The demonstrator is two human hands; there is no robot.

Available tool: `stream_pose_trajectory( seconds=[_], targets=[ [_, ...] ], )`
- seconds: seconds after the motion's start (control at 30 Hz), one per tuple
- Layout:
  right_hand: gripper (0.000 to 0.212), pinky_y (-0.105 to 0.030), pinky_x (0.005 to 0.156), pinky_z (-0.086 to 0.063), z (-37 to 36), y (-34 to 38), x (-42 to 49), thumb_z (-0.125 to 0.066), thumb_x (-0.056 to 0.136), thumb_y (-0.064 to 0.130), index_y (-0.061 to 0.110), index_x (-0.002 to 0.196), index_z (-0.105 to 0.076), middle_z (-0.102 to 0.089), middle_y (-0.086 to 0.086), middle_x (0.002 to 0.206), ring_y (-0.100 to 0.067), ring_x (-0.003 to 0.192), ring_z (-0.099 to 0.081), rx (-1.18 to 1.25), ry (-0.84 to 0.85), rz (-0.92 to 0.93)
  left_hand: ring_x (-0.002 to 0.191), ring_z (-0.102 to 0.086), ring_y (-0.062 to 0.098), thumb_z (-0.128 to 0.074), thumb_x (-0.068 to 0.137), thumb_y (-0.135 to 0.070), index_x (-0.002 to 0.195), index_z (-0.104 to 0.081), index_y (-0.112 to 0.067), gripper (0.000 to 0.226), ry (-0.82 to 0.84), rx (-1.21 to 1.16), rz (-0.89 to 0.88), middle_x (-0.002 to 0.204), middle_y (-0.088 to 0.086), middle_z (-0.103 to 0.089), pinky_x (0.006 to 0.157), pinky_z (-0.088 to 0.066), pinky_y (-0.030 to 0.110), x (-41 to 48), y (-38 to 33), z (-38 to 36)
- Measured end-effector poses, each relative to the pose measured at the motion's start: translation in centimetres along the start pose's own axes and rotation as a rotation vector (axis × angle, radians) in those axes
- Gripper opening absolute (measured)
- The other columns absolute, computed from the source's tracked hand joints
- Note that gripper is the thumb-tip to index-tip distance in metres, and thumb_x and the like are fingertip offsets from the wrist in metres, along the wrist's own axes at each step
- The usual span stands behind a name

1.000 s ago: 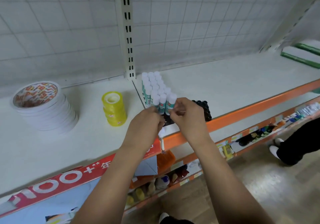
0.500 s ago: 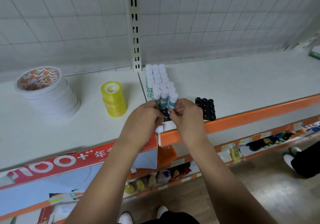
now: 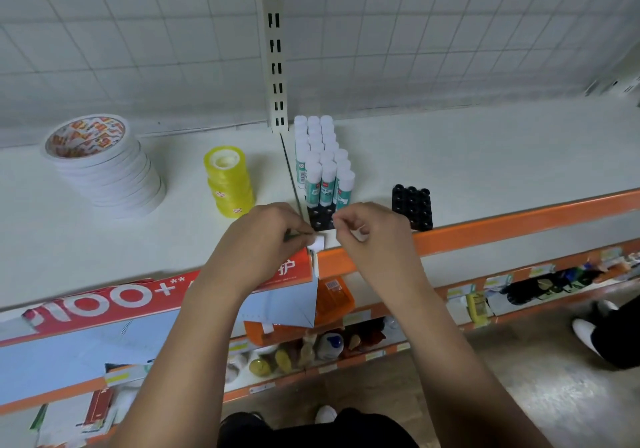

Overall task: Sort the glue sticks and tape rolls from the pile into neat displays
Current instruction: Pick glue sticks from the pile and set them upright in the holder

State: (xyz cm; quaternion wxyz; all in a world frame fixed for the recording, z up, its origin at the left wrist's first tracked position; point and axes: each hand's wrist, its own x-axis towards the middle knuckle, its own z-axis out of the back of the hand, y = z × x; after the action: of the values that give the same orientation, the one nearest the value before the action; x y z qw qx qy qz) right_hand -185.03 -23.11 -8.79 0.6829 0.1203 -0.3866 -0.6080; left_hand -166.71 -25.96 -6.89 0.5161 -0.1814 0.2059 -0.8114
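Note:
Several white-capped glue sticks (image 3: 322, 156) stand in tight rows on the white shelf (image 3: 485, 156), the front ones seated in a black holder tray (image 3: 322, 221). Just in front of that tray, my left hand (image 3: 263, 239) grips a glue stick (image 3: 317, 242); only its white end shows past my fingers. My right hand (image 3: 374, 232) is a little to the right with fingers curled, pinching a small white piece (image 3: 358, 236) I cannot identify. A stack of yellow tape rolls (image 3: 228, 180) and a taller stack of white tape rolls (image 3: 104, 167) stand to the left.
A second black holder tray (image 3: 412, 206) sits unfilled near the orange shelf edge (image 3: 519, 225). A slotted upright post (image 3: 275, 49) and wire-grid back panel rise behind. Lower shelves hold mixed goods. Another person's shoe and leg (image 3: 602, 333) stand at the right.
My hands were together at the front glue sticks; they have drawn back toward the shelf edge and separated, the left one holding a stick. The camera tilted down slightly.

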Motion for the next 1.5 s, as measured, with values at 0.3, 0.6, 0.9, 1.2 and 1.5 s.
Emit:
stream_pose_trajectory(
  seconds=[0.3,0.6,0.9,1.2,1.5],
  targets=[
    [0.011,-0.032,0.076,-0.055,-0.6,-0.3,-0.1,-0.069,0.086,0.02,0.017,0.096,-0.072,-0.07,0.006,0.086,-0.008,0.08,-0.062,0.013,0.097,-0.034,0.092,-0.058,0.016,-0.064,0.09,-0.031,0.101,-0.073,-0.029,0.014,-0.057,0.055,0.046,0.098,-0.005,-0.065,0.073,-0.048,0.032,0.5,-1.7,-1.0],
    [0.008,-0.001,0.072,-0.043,-0.1,-0.4,0.3,-0.064,0.092,0.028,0.025,0.098,-0.069,-0.066,0.018,0.087,0.007,0.082,-0.061,0.151,0.12,-0.122,0.085,-0.056,0.016,-0.063,0.092,-0.026,0.105,-0.069,-0.023,0.015,-0.125,0.001,-0.013,0.095,-0.003,-0.059,0.075,-0.047,0.033,0.7,-2.3,-0.9],
    [0.01,-0.005,0.072,-0.042,-0.5,-1.4,1.7,-0.066,0.089,0.014,0.015,0.099,-0.07,-0.062,0.002,0.096,-0.003,0.079,-0.057,-0.005,0.038,-0.118,0.078,-0.061,0.014,-0.065,0.091,-0.02,0.112,-0.066,-0.023,0.021,-0.379,-0.133,-0.079,0.089,-0.001,-0.062,0.075,-0.052,0.036,1.3,-3.5,0.3],
    [0.006,-0.007,0.073,-0.044,-0.8,-1.9,2.1,-0.069,0.088,0.011,0.013,0.09,-0.074,-0.064,-0.001,0.094,-0.006,0.075,-0.06,-0.05,0.076,-0.099,0.08,-0.065,0.018,-0.068,0.088,-0.01,0.099,-0.064,-0.013,0.012,-0.509,-0.145,-0.064,0.09,0.001,-0.068,0.072,-0.053,0.04,2.7,-3.6,-1.0],
    [0.011,-0.016,0.07,-0.046,-1.4,-2.1,2.3,-0.068,0.084,0.002,0.011,0.077,-0.071,-0.063,-0.002,0.087,-0.009,0.071,-0.058,-0.068,0.065,-0.062,0.082,-0.065,0.026,-0.066,0.089,-0.014,0.094,-0.065,-0.007,0.008,-0.508,-0.101,0.038,0.091,0.006,-0.069,0.072,-0.053,0.042,3.2,-4.0,-2.8]
  ],
)
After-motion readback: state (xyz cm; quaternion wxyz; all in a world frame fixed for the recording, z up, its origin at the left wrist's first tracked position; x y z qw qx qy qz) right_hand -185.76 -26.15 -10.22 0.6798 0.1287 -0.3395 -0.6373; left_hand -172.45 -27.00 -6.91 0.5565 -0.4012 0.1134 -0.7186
